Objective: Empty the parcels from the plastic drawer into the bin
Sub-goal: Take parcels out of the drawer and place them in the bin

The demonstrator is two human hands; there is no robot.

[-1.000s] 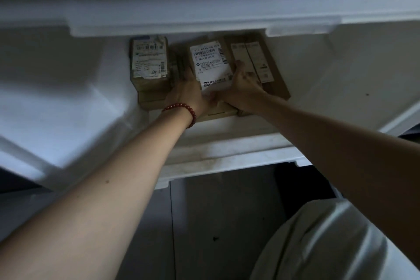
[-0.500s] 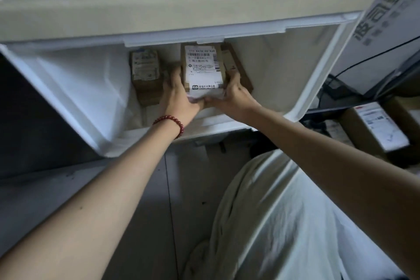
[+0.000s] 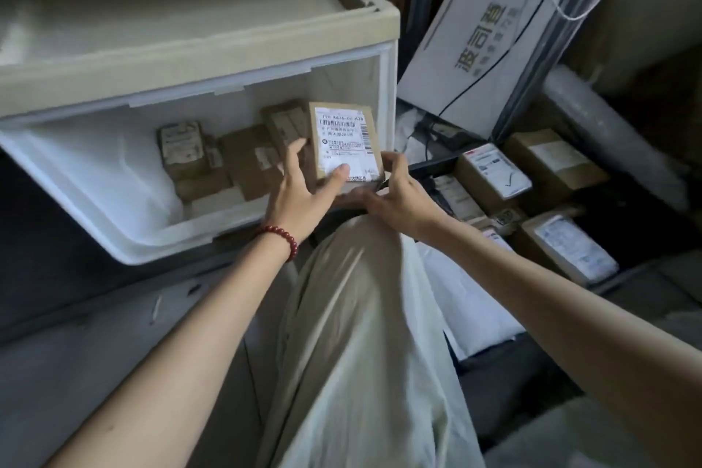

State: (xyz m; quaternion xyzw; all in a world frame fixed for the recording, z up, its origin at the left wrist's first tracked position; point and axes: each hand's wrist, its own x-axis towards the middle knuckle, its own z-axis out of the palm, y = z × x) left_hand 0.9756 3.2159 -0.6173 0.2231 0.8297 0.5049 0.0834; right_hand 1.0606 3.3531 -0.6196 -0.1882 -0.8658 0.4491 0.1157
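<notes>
The drawer (image 3: 95,179) stands open. Toward its left side a small labelled parcel (image 3: 178,144) lies beside a brown parcel (image 3: 247,160), with more stacked behind. At the drawer's front right corner the left hand (image 3: 300,190), a red bracelet (image 3: 279,236) on its wrist, grips the held parcel (image 3: 345,141), thumb pressed on the white label and fingers behind. The right hand (image 3: 399,194) clasps the same parcel's lower right corner with curled fingers. Just right of the drawer sits the dark bin (image 3: 437,163) with several boxes (image 3: 494,173) inside. A white carton (image 3: 482,34) leans above it.
</notes>
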